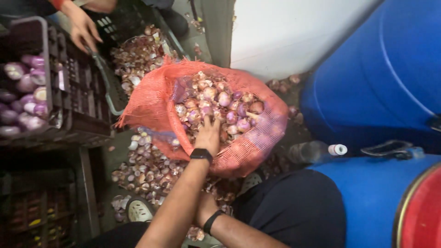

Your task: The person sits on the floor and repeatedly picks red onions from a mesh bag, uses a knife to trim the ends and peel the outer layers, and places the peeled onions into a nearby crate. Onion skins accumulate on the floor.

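Onions (pixel 223 106), small and purple with loose papery skins, fill an orange mesh sack (pixel 156 98) that lies open on the floor between a dark plastic crate (pixel 76 98) and two blue barrels (pixel 381 78). One hand (pixel 209 136), with a black watch (pixel 201 155) on its wrist, reaches into the mouth of the sack, fingers spread and resting on the pile of onions; whether it grips one I cannot tell. From the crossing of the forearms I cannot say for certain which arm this is, though it seems to come from the left side. The other hand (pixel 203 207), wearing a black wristband (pixel 212 221), sits low near the person's lap, mostly hidden behind the reaching forearm, so its grip cannot be told either. Onion peels (pixel 147 170) are scattered on the floor just beside the sack and around a light-coloured shoe (pixel 139 210). Peeled purple onions (pixel 25 92) sit in a crate at the far left. Another person's hand (pixel 82 27) holds the rim of a basket (pixel 138 50) full of skins at the top. A plastic bottle (pixel 317 151) with a white cap lies near the barrels.
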### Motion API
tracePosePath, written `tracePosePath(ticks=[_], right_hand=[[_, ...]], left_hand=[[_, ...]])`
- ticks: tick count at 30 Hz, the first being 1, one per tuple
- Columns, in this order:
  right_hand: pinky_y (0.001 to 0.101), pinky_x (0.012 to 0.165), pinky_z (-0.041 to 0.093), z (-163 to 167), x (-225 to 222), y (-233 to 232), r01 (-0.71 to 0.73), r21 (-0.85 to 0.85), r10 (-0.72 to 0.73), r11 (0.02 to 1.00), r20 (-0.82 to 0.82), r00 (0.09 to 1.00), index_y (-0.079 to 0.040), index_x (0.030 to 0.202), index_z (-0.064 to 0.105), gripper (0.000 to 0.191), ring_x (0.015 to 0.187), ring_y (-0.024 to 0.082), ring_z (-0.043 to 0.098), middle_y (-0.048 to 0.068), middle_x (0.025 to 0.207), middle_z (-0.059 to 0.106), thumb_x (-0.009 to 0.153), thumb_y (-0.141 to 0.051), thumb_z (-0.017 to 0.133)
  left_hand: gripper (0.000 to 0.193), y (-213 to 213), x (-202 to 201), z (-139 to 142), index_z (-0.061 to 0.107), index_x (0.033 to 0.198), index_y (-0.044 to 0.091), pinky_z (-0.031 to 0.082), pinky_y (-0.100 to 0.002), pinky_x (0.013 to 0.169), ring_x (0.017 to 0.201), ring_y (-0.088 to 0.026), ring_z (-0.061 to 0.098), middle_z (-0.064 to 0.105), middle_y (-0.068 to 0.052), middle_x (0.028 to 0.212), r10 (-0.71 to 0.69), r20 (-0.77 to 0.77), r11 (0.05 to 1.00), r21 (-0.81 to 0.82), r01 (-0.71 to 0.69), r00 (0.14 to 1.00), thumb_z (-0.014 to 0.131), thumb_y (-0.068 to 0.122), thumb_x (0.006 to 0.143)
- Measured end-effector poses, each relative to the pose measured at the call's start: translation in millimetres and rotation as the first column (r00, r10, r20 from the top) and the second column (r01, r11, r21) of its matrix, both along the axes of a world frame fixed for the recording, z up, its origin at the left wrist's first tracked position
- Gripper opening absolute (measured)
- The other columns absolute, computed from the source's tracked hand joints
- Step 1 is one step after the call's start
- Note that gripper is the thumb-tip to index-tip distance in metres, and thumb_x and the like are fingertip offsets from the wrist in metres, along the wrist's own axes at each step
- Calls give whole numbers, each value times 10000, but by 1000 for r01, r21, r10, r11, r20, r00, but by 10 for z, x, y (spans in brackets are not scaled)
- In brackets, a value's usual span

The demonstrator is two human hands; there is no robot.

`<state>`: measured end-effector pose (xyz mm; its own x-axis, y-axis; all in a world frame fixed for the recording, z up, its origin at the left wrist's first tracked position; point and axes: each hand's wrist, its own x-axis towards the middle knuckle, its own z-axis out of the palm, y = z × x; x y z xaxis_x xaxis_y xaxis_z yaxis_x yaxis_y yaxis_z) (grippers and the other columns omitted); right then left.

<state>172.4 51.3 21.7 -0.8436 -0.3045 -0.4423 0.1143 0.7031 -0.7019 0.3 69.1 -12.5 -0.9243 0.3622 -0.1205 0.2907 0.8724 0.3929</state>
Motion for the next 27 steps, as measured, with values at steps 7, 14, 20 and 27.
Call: tracePosePath(ticks=[7, 14, 20, 27], right_hand=[[533, 823, 547, -317, -35, 86, -30, 119, 29, 992, 16, 999, -79, 1014, 731, 303, 982, 404, 706, 221, 1051, 736, 939, -270, 508], [556, 763, 503, -395, -458, 294, 107, 19, -91, 994, -383, 919, -15, 907, 727, 489, 837, 426, 676, 234, 866, 703, 1049, -418, 488], [429, 598, 465, 668, -38, 389, 332, -342, -392, 879, -120, 912, -28, 987, 701, 345, 621, 236, 567, 158, 680, 596, 1014, -338, 554], [404, 672, 547, 1705, 818, 157, 129, -75, -149, 989, -477, 866, -62, 1010, 704, 245, 774, 312, 724, 146, 829, 726, 946, -288, 635]], left_hand=[[374, -280, 145, 574, 580, 1270, 48, 555, -429, 931, 1088, -356, 654, 631, -197, 1227, 218, 111, 607, 762, -224, 970, 711, 138, 931], [318, -1701, 1322, 1480, 646, 1189, 142, 569, -297, 676, 823, -94, 628, 688, 4, 1019, -101, 527, -452, 732, -511, 844, 563, 392, 1011], [383, -2226, 1781, 1245, 665, 959, 118, 442, -176, 505, 646, -46, 595, 684, 23, 819, 152, 778, -630, 552, -547, 610, 550, 470, 1057], [407, -2121, 1798, 1148, 604, 806, 148, 315, -187, 383, 471, -39, 433, 585, 35, 660, 129, 775, -533, 580, -616, 618, 498, 446, 1062]])
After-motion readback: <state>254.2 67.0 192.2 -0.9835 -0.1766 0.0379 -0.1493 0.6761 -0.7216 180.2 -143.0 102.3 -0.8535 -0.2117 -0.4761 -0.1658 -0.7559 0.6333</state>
